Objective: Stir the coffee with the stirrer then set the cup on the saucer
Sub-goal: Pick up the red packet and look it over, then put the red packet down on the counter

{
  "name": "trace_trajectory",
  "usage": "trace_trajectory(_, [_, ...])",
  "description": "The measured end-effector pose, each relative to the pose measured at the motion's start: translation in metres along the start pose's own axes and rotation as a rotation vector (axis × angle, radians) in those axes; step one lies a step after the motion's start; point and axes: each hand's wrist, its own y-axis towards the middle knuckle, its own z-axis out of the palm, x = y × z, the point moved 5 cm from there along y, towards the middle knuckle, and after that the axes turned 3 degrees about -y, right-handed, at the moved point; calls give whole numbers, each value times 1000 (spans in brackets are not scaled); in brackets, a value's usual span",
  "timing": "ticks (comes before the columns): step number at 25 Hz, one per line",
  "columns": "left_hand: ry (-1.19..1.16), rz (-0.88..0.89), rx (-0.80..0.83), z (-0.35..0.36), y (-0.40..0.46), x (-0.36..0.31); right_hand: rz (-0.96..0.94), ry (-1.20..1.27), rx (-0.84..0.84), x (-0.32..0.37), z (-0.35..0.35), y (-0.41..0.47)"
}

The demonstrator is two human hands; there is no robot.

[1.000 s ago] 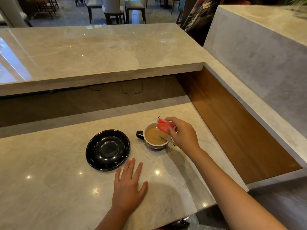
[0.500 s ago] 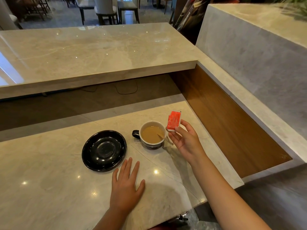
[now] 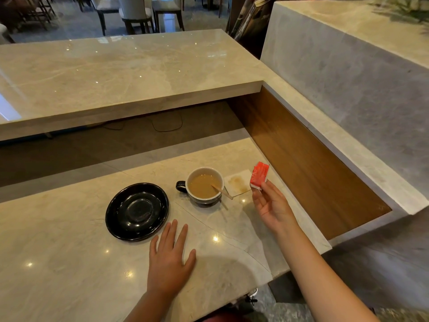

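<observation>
1. A glossy beige marble counter [image 3: 69, 252] fills the foreground, under a raised marble ledge [image 3: 116, 73], with a wood side panel [image 3: 301, 163] on the right; dining chairs [image 3: 134, 12] stand on the floor beyond.
2. The black saucer [image 3: 137, 211] sits empty, just left of the coffee cup [image 3: 204, 185].
3. The left hand [image 3: 168, 259] lies flat, fingers spread, near the saucer.
4. The right hand [image 3: 271, 205] pinches a red sachet [image 3: 259, 175]; its print is unreadable.
5. A stained napkin [image 3: 238, 183] lies behind the cup.
6. The wooden stirrer [image 3: 221, 191] leans in the coffee.
</observation>
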Motion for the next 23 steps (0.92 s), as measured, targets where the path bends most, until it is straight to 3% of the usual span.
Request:
trace_trajectory(8, [15, -20, 25, 2, 0, 1, -271, -528, -391, 33, -65, 11])
trace_trajectory(13, [12, -34, 23, 2, 1, 1, -627, -899, -524, 40, -69, 5])
trace_trajectory(16, [14, -42, 26, 2, 0, 1, -727, -1148, -530, 31, -77, 11])
trace_trajectory(23, [8, -38, 29, 3, 0, 2, -795, -1565, -357, 9, -72, 21])
